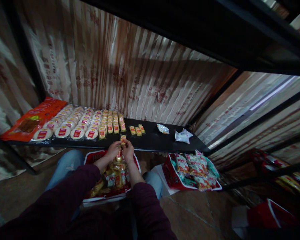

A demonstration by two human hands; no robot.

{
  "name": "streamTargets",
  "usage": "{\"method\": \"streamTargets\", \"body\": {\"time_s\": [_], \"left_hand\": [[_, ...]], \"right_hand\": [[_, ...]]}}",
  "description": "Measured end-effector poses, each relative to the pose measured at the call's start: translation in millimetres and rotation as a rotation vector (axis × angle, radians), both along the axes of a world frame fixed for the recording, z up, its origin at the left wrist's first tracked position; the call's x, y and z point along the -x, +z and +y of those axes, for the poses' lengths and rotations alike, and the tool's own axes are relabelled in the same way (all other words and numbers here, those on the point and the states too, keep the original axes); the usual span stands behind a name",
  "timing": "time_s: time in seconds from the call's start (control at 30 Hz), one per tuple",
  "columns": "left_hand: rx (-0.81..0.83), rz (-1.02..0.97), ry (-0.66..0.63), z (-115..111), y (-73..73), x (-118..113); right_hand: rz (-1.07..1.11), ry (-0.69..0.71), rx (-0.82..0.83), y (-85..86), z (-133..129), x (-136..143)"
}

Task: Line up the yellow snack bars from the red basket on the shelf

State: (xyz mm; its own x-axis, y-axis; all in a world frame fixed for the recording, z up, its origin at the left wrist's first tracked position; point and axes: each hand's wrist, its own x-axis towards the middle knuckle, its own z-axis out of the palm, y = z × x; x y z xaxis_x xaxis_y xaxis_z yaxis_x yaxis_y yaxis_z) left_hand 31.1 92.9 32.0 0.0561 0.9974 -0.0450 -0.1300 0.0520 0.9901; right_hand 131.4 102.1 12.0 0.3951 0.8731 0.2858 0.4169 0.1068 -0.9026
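Between the fingertips of my left hand (112,150) and my right hand (128,151) is a small yellow snack packet (123,137) with a red label. Both hands are closed on it, just in front of the shelf's front edge. Below them, a red basket (90,156) between my knees holds more wrapped snacks (118,178). On the black shelf (152,140), rows of similar yellow packets (110,127) stand beside rows of round white wrapped cakes (77,132). A few loose yellow packets (138,131) lie a little to the right.
An orange snack bag (31,120) lies at the shelf's left end. Two white-silver packets (183,136) lie to the right. A second red basket (168,170) with bagged snacks stands on the floor. An upper dark shelf (202,36) hangs overhead; striped curtain (110,66) behind.
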Motion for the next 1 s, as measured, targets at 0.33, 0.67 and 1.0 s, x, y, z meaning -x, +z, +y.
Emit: {"method": "streamTargets", "body": {"time_s": [0.33, 0.67, 1.0], "left_hand": [[-0.062, -0.011, -0.031, 44.7, 6.9, -21.8], [-0.030, -0.049, -0.041, 84.7, 4.6, -29.7], [0.012, -0.004, -0.051, 96.8, -10.5, -26.7]], "right_hand": [[-0.055, -0.054, -0.105, 2.5, 44.8, -21.4], [-0.063, 0.039, -0.124, 0.8, 91.9, -28.3], [-0.194, 0.056, -0.105, 2.2, 99.8, -26.1]]}}
